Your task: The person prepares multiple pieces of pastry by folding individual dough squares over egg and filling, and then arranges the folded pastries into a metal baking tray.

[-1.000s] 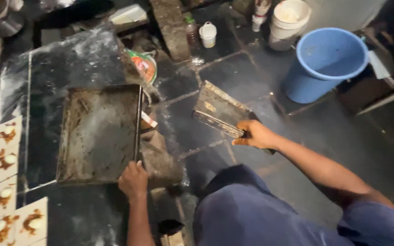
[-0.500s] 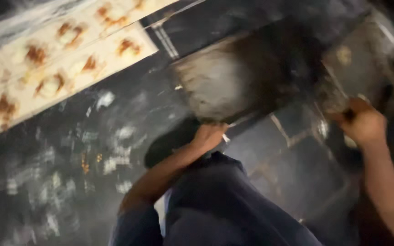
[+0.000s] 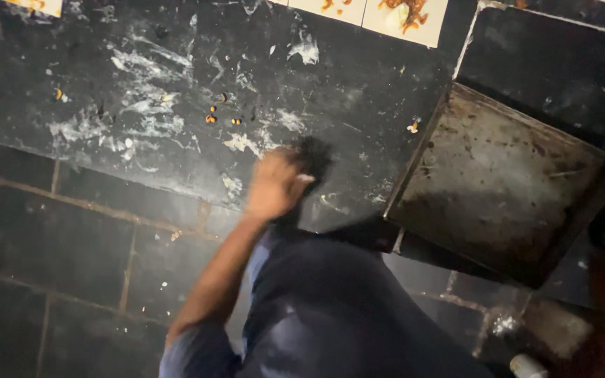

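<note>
One greasy tray [image 3: 498, 182] beside left hand [image 3: 274, 185]

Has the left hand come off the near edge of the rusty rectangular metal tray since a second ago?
Yes. The left hand is now over the dark floured slab, left of the rusty rectangular metal tray.

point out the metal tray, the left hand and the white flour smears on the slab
metal tray [image 3: 498, 189], head view, middle of its stained flat bottom
left hand [image 3: 274, 185], head view, back of the blurred hand
white flour smears [image 3: 141, 105], head view, thickest streaks on the dark slab
</note>
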